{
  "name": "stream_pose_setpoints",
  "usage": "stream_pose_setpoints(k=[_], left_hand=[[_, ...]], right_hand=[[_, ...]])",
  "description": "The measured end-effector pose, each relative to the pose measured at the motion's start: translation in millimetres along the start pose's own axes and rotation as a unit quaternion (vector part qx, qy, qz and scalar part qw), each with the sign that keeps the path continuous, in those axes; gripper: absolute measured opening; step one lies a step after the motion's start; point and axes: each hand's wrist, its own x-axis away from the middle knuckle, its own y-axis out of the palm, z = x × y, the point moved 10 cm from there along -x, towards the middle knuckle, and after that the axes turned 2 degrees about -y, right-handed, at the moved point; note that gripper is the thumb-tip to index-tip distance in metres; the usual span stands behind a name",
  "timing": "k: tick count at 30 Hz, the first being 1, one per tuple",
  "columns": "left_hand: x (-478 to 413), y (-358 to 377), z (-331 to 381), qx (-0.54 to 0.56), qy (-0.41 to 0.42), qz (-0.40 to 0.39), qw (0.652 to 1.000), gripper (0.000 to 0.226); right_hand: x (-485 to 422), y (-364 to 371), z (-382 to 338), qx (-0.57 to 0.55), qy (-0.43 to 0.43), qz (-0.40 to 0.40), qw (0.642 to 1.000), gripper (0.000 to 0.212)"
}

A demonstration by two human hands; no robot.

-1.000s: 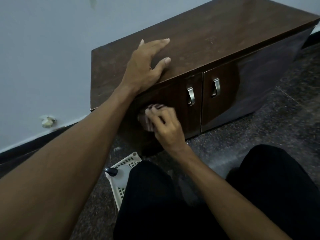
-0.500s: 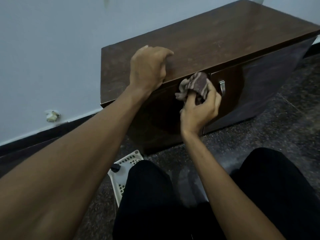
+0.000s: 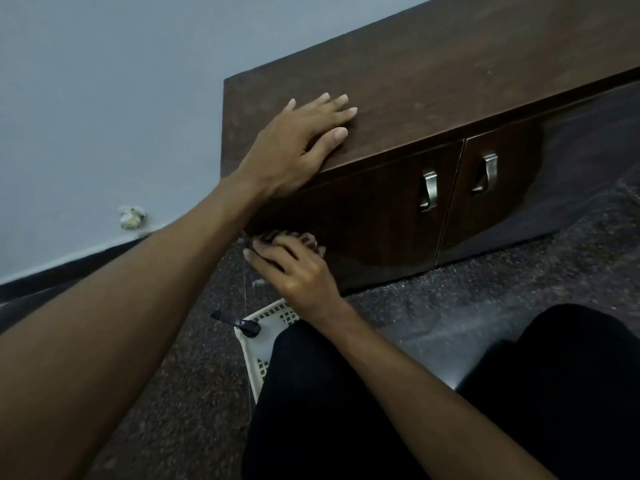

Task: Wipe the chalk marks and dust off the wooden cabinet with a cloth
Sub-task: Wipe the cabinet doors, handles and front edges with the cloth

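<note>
Dark wood cabinet (image 3: 433, 74), cloth (image 3: 273, 235) low on its left door, centre of frame.
Right hand (image 3: 298, 271) has its grip clamped on the bunched cloth against the door front; left hand (image 3: 294, 147), fingers straight, rests flat on the top. Best to press evenly, overlap strokes toward the door handle (image 3: 429, 190), then tackle the pale smudges (image 3: 418, 105) above.

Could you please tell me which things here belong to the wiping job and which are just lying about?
In use: wooden cabinet, cloth, right hand holding it, left hand resting on top.
Lying about: white basket, crumpled scrap by the wall.
</note>
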Motion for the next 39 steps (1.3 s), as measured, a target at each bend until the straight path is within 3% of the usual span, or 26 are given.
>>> stream_pose_setpoints(k=[2, 3, 6, 8, 10, 12, 16, 18, 21, 24, 26, 29, 30, 32, 36, 39], left_hand=[[3.3, -5.7, 3.6, 0.001, 0.005, 0.031, 1.000, 0.041], [4.2, -7.3, 5.6, 0.001, 0.008, 0.042, 0.999, 0.040], [3.9, -8.8, 5.7, 0.007, 0.002, 0.051, 0.999, 0.039], [2.7, -7.4, 6.1, 0.019, -0.003, 0.042, 0.999, 0.040], [2.1, -4.9, 8.6, 0.031, 0.000, 0.033, 0.999, 0.041], [3.1, -4.5, 12.8, 0.039, 0.016, 0.027, 0.999, 0.045], [8.4, 3.6, 23.0, -0.019, 0.075, -0.025, 0.997, 0.071], [11.1, 9.4, 23.9, -0.076, 0.091, -0.045, 0.992, 0.079], [12.9, 9.4, 23.9, -0.110, 0.100, -0.030, 0.988, 0.077], [13.4, 9.4, 25.6, -0.116, 0.103, -0.028, 0.988, 0.076], [13.2, 9.6, 24.9, -0.124, 0.104, -0.030, 0.986, 0.076], [12.2, 10.7, 25.4, -0.124, 0.108, -0.029, 0.986, 0.075], [11.7, 10.6, 25.5, -0.120, 0.108, -0.027, 0.987, 0.075], [11.0, 9.5, 24.5, -0.105, 0.106, -0.021, 0.989, 0.074], [10.8, 8.7, 22.6, -0.085, 0.105, -0.016, 0.991, 0.074], [11.3, 9.0, 22.8, -0.086, 0.110, -0.015, 0.990, 0.073]], right_hand=[[10.7, -15.4, 21.1, -0.005, 0.041, 0.006, 0.999, 0.027], [17.9, -31.7, 41.9, -0.003, 0.102, 0.032, 0.994, 0.034], [40.1, -93.3, 106.8, 0.014, 0.312, 0.177, 0.933, 0.051], [37.9, -115.7, 124.4, 0.005, 0.344, 0.260, 0.902, 0.038], [22.1, -117.7, 121.2, 0.001, 0.318, 0.282, 0.905, 0.032], [9.7, -99.7, 100.0, 0.013, 0.265, 0.244, 0.933, 0.038], [8.9, -24.1, 32.7, 0.004, 0.085, 0.059, 0.995, 0.027], [22.4, -4.0, 24.5, 0.000, 0.067, 0.007, 0.998, 0.024], [51.5, -10.4, 51.9, 0.001, 0.128, -0.019, 0.992, 0.028], [93.6, -45.0, 107.4, 0.010, 0.307, 0.012, 0.952, 0.034], [117.9, -72.3, 141.7, -0.005, 0.460, 0.087, 0.884, 0.036], [122.7, -102.1, 155.2, 0.004, 0.521, 0.243, 0.818, 0.036], [117.1, -102.1, 152.7, 0.001, 0.514, 0.261, 0.817, 0.037], [98.4, -86.5, 134.6, -0.005, 0.468, 0.233, 0.853, 0.040], [48.8, -17.7, 58.3, -0.027, 0.196, 0.107, 0.974, 0.019], [48.2, 28.4, 19.3, -0.030, 0.071, 0.041, 0.996, 0.028]])
